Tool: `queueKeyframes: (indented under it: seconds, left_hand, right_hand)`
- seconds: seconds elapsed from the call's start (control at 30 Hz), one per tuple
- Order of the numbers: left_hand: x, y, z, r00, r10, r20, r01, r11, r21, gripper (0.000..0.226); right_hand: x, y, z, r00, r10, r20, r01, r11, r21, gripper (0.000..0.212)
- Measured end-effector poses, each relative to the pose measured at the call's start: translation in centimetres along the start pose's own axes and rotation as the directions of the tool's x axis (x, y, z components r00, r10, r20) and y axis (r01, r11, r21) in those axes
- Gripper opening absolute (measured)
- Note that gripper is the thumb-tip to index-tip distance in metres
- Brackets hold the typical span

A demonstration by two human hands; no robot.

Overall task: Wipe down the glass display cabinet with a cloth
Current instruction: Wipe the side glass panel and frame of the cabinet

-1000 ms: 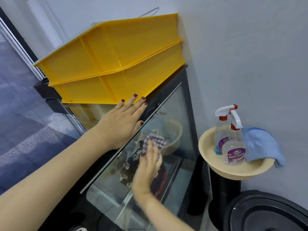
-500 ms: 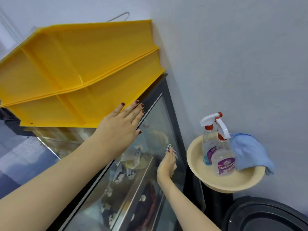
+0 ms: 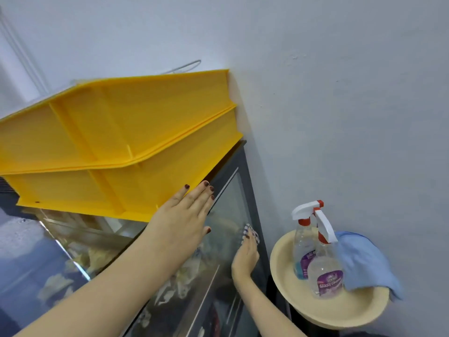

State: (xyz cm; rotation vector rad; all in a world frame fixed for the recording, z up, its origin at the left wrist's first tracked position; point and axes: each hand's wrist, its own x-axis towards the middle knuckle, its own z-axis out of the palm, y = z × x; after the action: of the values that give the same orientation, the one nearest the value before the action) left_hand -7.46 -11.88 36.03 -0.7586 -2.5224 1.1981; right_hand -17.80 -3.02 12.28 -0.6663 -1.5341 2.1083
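Hands are both laid against the glass display cabinet (image 3: 246,166), whose dark frame runs down the middle of the picture. The left hand (image 3: 187,220) is brought in on a bare forearm from the lower left and is spread flat, palm down, on the cabinet's upper edge at the centre. Its fingers are straight and close together, their dark-painted tips reaching the lower corner of the yellow trays (image 3: 116,132), and nothing is held in it. The right hand (image 3: 245,257) is raised from the bottom centre, its back turned to the camera, and is laid flat on the side pane just beside the right-hand frame post. A checked cloth (image 3: 251,233) is pressed to the glass beneath its extended fingers, with only the cloth's upper part showing above the fingertips. Whether the thumb is hooked round it cannot be told.

The yellow trays are stacked two high on the cabinet top, filling the left half of the picture against a pale grey wall (image 3: 340,93). Pale items are dimly seen through the glass, too blurred to be named. At the lower right a cream basin (image 3: 340,314) is set just beside the cabinet. Two clear spray bottles (image 3: 326,276) with white-and-red triggers are stood in it, and a blue cloth (image 3: 362,261) is draped over its far rim.
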Motion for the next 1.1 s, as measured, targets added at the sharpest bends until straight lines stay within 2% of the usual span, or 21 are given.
queueKeyframes:
  seconds: [0.1, 0.2, 0.27, 0.4, 0.47, 0.53, 0.67, 0.77, 0.87, 0.93, 1.0, 1.1]
  left_hand:
    - [0.3, 0.0, 0.1, 1.000, 0.007, -0.001, -0.007, 1.000, -0.006, 0.059]
    - [0.5, 0.0, 0.2, 1.000, 0.004, -0.024, -0.004, 1.000, -0.009, 0.060]
    - [0.4, 0.0, 0.3, 0.999, -0.006, -0.039, 0.005, 1.000, -0.013, 0.060]
    - [0.3, 0.0, 0.2, 0.999, 0.000, -0.053, 0.001, 1.000, 0.019, 0.059]
    - [0.0, 0.1, 0.1, 0.998, 0.002, -0.058, 0.001, 0.998, 0.059, 0.059]
    - [-0.5, 0.2, 0.1, 0.997, 0.013, -0.081, -0.001, 0.990, 0.139, 0.060]
    - [-1.5, 0.6, -0.2, 0.992, 0.033, -0.122, -0.002, 0.969, 0.247, 0.061]
    - [-1.6, 0.5, -0.1, 0.993, 0.037, -0.116, -0.016, 0.984, 0.177, 0.066]
    - [-1.4, 0.1, 0.1, 0.999, 0.022, -0.045, -0.019, 0.998, 0.060, 0.069]
    - [-0.9, 0.1, 0.2, 0.999, 0.008, -0.037, -0.007, 1.000, 0.020, 0.069]
    - [-0.8, 0.1, 0.2, 0.999, 0.014, -0.045, -0.013, 1.000, 0.019, 0.068]
    - [-0.4, 0.1, 0.5, 0.999, 0.024, -0.038, -0.023, 0.999, 0.029, 0.068]
  right_hand:
    - [0.9, -2.8, 0.8, 0.991, -0.126, 0.039, 0.129, 0.988, -0.080, 0.040]
    - [-2.0, -4.0, 0.9, 0.951, -0.287, 0.113, 0.289, 0.957, -0.009, 0.039]
    - [-5.0, -3.4, 0.0, 0.898, -0.395, 0.194, 0.405, 0.914, -0.013, 0.042]
    - [-8.2, -2.4, -3.9, 0.752, -0.562, 0.346, 0.623, 0.777, -0.092, 0.065]
    - [-7.8, -3.4, -6.6, 0.689, -0.567, 0.452, 0.683, 0.717, -0.141, 0.075]
    - [-7.2, -5.5, -9.3, 0.656, -0.493, 0.572, 0.703, 0.676, -0.223, 0.079]
    - [-6.7, -10.7, -14.4, 0.575, -0.459, 0.678, 0.785, 0.542, -0.299, 0.076]
    - [-6.0, -14.0, -17.4, 0.522, -0.444, 0.728, 0.832, 0.455, -0.319, 0.064]
    - [-5.8, -15.8, -19.4, 0.557, -0.380, 0.738, 0.821, 0.382, -0.424, 0.041]
    - [-5.7, -16.4, -20.6, 0.592, -0.407, 0.696, 0.804, 0.347, -0.482, 0.032]
    - [-5.5, -16.9, -21.3, 0.638, -0.372, 0.674, 0.770, 0.330, -0.546, 0.030]
    - [-5.1, -18.5, -22.2, 0.707, -0.210, 0.675, 0.692, 0.399, -0.601, 0.038]
